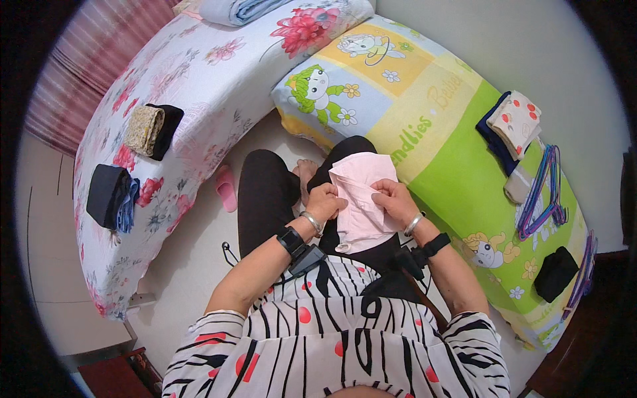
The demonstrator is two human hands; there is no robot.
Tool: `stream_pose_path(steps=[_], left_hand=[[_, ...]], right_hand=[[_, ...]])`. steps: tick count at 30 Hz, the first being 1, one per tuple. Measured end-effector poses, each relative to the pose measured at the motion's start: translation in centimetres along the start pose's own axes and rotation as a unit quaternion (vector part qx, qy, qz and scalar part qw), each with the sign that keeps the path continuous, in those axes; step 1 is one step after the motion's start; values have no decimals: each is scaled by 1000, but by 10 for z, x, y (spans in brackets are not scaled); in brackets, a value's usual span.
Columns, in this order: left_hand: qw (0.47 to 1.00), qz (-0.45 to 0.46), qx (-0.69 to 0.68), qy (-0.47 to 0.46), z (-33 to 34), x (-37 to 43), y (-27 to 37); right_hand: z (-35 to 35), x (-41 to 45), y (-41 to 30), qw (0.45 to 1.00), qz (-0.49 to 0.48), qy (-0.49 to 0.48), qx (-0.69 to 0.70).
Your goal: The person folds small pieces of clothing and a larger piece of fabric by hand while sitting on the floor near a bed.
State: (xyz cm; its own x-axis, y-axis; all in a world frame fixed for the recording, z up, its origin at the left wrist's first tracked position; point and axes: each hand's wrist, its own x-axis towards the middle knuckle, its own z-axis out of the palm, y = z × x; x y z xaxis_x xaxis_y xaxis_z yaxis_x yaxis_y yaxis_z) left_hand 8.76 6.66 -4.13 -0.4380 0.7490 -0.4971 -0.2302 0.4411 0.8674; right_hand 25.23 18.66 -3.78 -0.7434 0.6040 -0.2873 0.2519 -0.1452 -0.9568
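Note:
A pale pink cloth garment [363,219] lies partly folded across my thighs, over black trousers. Its left edge is pinched between the thumb and fingers of my left hand [324,201]. On the other side, my right hand [395,201] grips a fold of the same garment near its upper right part. Both hands are at about the same height, with creased fabric between them. What lies under the garment is hidden.
Folded clothes [144,130] and a dark folded stack [107,196] rest on the floral bed at left. The cartoon-print bed at right holds folded clothes [515,119], plastic hangers [540,199] and a black folded item [556,273]. A pink slipper [226,189] is on the floor.

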Motion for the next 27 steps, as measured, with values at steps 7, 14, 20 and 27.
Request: stream_pose_path(steps=[7, 14, 20, 27], left_hand=[[999, -2, -23, -23, -4, -3, 3], [999, 1, 36, -2, -3, 0, -4], [1000, -4, 6, -6, -4, 1, -4], [1000, 12, 21, 0, 1, -2, -3]], right_hand=[[0, 4, 10, 1000, -19, 9, 8], [2, 1, 2, 1000, 0, 7, 18], [2, 0, 2, 1000, 0, 2, 17], [0, 4, 10, 1000, 4, -4, 28]])
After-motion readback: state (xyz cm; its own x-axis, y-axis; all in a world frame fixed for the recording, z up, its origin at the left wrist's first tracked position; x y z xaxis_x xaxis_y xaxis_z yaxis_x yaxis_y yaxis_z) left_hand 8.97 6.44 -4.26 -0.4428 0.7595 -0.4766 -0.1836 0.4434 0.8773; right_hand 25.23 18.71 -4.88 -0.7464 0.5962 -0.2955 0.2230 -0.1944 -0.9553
